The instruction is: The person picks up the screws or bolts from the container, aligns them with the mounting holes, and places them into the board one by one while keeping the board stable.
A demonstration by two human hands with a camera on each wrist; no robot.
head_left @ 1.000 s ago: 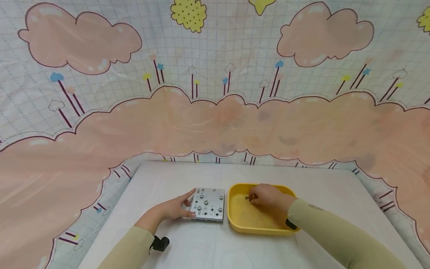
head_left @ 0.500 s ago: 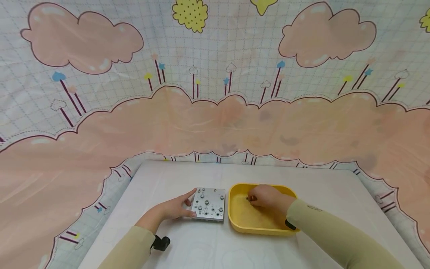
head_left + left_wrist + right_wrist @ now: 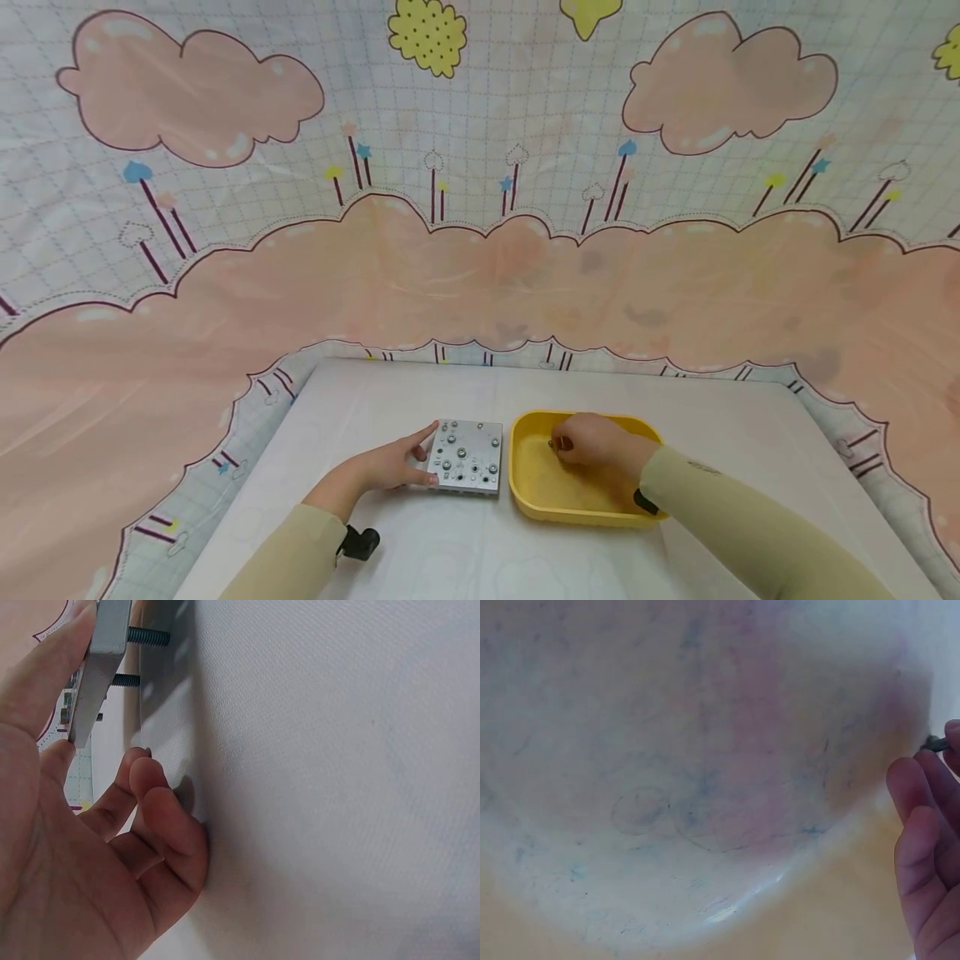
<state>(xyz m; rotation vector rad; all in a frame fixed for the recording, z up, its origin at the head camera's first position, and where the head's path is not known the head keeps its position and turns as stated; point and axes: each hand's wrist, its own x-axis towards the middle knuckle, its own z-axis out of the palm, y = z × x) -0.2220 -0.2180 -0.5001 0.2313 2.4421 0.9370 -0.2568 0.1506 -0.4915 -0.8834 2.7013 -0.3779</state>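
Observation:
A square silver metal plate (image 3: pixel 477 467) with several socket-head screws and small holes on its top lies left of the middle of the table. My left hand (image 3: pixel 386 467) holds it by its left side, index finger at the far corner and thumb at the near one. Threaded screw ends (image 3: pixel 148 636) stick out below the plate in the left wrist view, where my other fingers curl beside it. Inside the yellow tray (image 3: pixel 534 479), my right hand (image 3: pixel 596 439) pinches a small dark screw (image 3: pixel 934 744) between thumb and fingertips; its far part is hidden by the fingers.
The tray stands just right of the plate, a narrow gap between them. Both rest on a white-covered table (image 3: pixel 420 550). Behind it hangs a patterned curtain (image 3: pixel 480 283) with clouds. A black wrist camera (image 3: pixel 360 543) is strapped to the left wrist.
My right fingers have shifted slightly on the small screw, which now shows at a different angle in the tray. The left hand and the plate stay in place.

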